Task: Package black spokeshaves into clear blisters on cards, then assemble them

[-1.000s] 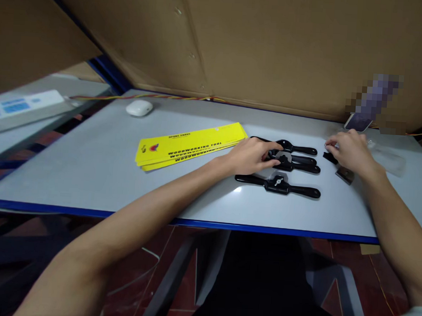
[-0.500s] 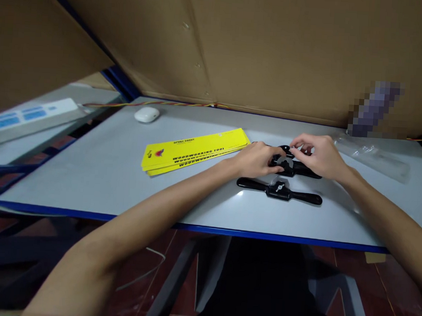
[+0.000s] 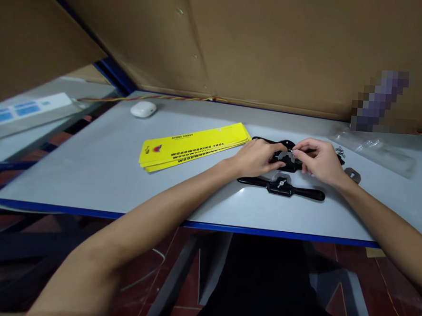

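My left hand (image 3: 259, 158) holds the middle black spokeshave (image 3: 289, 167) between thumb and fingers, beside its silver blade plate (image 3: 286, 157). The thumb and index finger of my right hand (image 3: 320, 160) are pinched above that tool's body on a small shiny part (image 3: 293, 152), too small to make out. Behind it lies another black spokeshave (image 3: 288, 144), partly covered by my hands. Nearer the front edge, a third black spokeshave (image 3: 281, 185) with a silver screw lies flat on the grey table (image 3: 106, 170).
Yellow printed cards (image 3: 193, 147) lie left of my hands. A white rounded case (image 3: 143, 109) sits at the back left. On the right are a loose metal plate (image 3: 353, 175), small screws (image 3: 340, 151) and a clear plastic bag (image 3: 383, 152). A power strip (image 3: 28, 111) is far left.
My right hand has shifted slightly down and left over the middle tool, uncovering the loose plate and small screws on the right. My left hand keeps its hold. The view has shifted slightly.
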{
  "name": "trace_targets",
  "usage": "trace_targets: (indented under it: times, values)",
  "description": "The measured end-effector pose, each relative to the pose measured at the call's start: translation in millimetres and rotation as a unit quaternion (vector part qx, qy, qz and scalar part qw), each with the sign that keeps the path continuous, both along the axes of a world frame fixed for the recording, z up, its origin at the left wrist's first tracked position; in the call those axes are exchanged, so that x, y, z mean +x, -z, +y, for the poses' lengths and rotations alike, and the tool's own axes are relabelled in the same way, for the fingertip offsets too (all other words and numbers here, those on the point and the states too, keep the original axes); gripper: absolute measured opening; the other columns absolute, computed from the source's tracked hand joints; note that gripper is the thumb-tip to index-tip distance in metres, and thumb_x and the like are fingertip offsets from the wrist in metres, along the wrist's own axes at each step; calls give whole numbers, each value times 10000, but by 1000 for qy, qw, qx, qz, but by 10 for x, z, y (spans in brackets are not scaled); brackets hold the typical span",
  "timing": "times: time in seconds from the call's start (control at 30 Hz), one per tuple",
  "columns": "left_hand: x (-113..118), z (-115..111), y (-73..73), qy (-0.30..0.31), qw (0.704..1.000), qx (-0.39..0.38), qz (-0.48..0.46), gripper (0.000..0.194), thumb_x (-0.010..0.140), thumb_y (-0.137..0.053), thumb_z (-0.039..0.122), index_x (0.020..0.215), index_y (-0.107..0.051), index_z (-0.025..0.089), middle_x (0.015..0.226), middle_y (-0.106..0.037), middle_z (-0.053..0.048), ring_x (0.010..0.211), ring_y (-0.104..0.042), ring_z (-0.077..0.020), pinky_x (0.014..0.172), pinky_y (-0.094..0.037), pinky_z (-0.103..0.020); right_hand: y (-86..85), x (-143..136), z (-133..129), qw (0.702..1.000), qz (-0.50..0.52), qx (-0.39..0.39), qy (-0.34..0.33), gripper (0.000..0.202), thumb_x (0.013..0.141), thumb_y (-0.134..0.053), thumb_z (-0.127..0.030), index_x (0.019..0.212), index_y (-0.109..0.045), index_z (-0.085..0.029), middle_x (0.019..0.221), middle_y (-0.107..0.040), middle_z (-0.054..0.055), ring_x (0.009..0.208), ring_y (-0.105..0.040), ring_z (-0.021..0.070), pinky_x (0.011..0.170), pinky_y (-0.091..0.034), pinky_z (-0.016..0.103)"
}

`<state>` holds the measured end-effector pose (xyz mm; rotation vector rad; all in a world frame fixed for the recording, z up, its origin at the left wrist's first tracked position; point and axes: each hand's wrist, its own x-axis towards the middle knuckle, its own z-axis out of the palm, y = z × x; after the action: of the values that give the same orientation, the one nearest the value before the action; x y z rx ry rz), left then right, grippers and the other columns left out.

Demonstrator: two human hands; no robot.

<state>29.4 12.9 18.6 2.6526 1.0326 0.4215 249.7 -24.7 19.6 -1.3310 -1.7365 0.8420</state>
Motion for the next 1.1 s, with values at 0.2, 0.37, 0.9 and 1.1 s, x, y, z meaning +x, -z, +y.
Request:
trace_targets:
  times: [0.2, 0.37, 0.9, 1.1]
  values:
    - [-2, -40, -38, -13, 1000, 7, 23, 434, 962, -650, 394, 1343, -702, 192, 724, -729, -28, 708, -684, -224, 715, -449, -304, -41, -7, -24, 998, 9, -25, -50, 148, 865, -721, -340, 863, -680, -198, 751, -695, 16, 490, -585, 118, 496, -440, 290]
    - [-6, -60, -36, -15, 1000, 11, 23, 420, 962, -643, 384, 1323, -708, 179, 723, -728, -25, 687, -675, -212, 697, -440, -298, -90, 12, -26, 994, 13, -74, -78, 167, 885, -723, -363, 902, -669, -205, 759, -701, 28, 553, -606, 140, 482, -405, 282]
    - [-11, -67, -12, -21, 1000, 8, 10, 404, 960, -638, 372, 1301, -716, 170, 706, -721, -25, 661, -661, -205, 668, -423, -296, -69, 35, -13, 992, 6, -64, -105, 169, 861, -736, -365, 894, -695, -204, 717, -684, 11, 583, -601, 148, 607, -478, 328]
    - [0, -94, -21, -38, 999, 13, 6, 403, 947, -665, 370, 1302, -727, 189, 723, -738, -30, 691, -681, -218, 689, -441, -297, -81, 18, -29, 993, 5, -66, -94, 225, 848, -770, -411, 874, -687, -203, 710, -688, 24, 574, -620, 165, 594, -483, 337]
